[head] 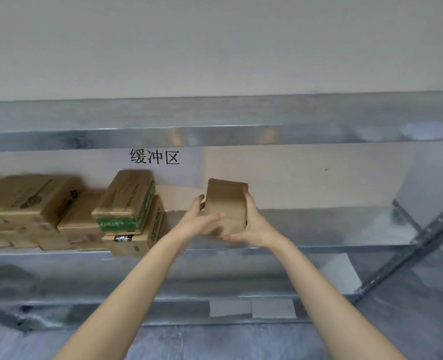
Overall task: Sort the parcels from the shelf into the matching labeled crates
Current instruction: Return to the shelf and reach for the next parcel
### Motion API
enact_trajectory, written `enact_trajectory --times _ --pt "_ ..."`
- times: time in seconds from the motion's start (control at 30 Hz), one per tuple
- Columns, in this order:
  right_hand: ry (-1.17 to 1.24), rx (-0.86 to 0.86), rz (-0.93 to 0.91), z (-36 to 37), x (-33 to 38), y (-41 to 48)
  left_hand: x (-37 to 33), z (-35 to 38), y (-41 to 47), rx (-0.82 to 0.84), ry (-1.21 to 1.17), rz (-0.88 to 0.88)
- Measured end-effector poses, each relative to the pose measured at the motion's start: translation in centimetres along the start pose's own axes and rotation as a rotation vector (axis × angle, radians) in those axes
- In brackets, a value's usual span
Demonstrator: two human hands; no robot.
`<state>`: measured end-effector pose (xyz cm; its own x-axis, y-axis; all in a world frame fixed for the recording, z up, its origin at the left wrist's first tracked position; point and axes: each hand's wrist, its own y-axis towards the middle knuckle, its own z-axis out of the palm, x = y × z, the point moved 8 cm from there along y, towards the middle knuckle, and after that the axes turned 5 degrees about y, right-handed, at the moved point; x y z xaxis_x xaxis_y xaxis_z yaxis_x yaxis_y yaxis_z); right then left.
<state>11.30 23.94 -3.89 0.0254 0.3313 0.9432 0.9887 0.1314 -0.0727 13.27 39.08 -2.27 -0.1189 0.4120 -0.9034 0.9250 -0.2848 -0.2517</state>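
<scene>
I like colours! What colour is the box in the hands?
The box is plain brown; head view.

Parcel [226, 201]: lower face covered by the left hand [198, 222] and right hand [251, 224]; any marking on it too blurred to tell. Left of the parcel, stacked boxes [46, 203] are smeared, their print unreadable, the pile cut by the frame's edge. Below the parcel, two pale tags [252, 307] on the shelf rail [137, 310] cannot be read; both forearms run off the bottom edge.
</scene>
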Motion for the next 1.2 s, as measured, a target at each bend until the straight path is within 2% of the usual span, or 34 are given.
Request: enact_trajectory --times 0.23,0.4,0.63,0.97,1.1,1.2 --pt "0.126 -0.444 0.039 -10.5 1.0 -10.1 -8.6 10.3 -2.8 0.235 -0.04 0.16" --pt "0.04 -0.757 0.067 -18.5 1.4 -19.4 -14.7 19.7 -4.6 0.387 -0.011 0.321" --pt "0.071 -1.079 0.03 -28.3 1.8 -33.1 -22.9 33.6 -10.4 0.572 -0.034 0.487" --pt "-0.018 -1.344 0.127 -41.0 -0.8 -53.6 -31.7 54.5 -19.7 0.823 -0.028 0.666" --pt "-0.048 -1.374 0.132 -45.9 -1.7 -60.5 -34.7 62.4 -22.9 0.809 0.055 0.713" --pt "-0.095 -1.376 0.121 -49.3 -2.6 -64.8 -36.9 67.2 -24.9 0.813 0.02 0.754"
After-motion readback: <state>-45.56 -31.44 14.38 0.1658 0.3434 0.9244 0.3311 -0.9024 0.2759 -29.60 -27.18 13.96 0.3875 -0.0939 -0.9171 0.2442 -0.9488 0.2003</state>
